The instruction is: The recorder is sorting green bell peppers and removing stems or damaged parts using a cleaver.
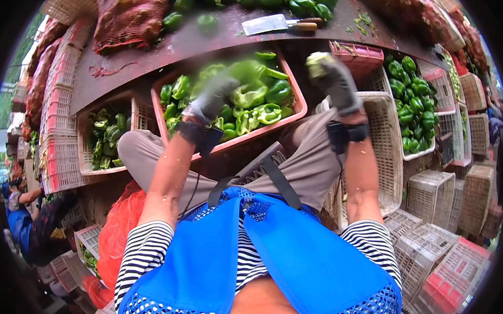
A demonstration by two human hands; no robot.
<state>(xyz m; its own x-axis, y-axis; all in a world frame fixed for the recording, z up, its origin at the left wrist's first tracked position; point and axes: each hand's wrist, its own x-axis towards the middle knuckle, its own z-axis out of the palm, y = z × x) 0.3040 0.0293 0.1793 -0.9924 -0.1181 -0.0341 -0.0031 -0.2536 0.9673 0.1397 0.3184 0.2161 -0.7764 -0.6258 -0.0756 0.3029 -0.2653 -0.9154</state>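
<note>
My left hand [214, 97], in a grey glove, is over the pink plastic crate [301, 98] of green bell peppers, many of them cut open. Blur hides its fingers, and whether it grips a pepper cannot be told. Right of that crate, my right hand [337, 83] is raised in a grey glove, its fingers closed on a pale green piece, seemingly a pepper core [320, 62]. Halved green peppers [249, 94] lie beside and beyond my left hand. A cleaver [265, 24] with a wooden handle lies on the dark table beyond the crate.
Whole peppers [302, 5] and a red mesh sack [129, 18] are on the table [176, 42]. A crate of cut peppers [106, 139] stands at left, a crate of whole peppers [415, 104] at right. An upright white crate [394, 162] is by my right forearm. Another person [20, 219] is at far left.
</note>
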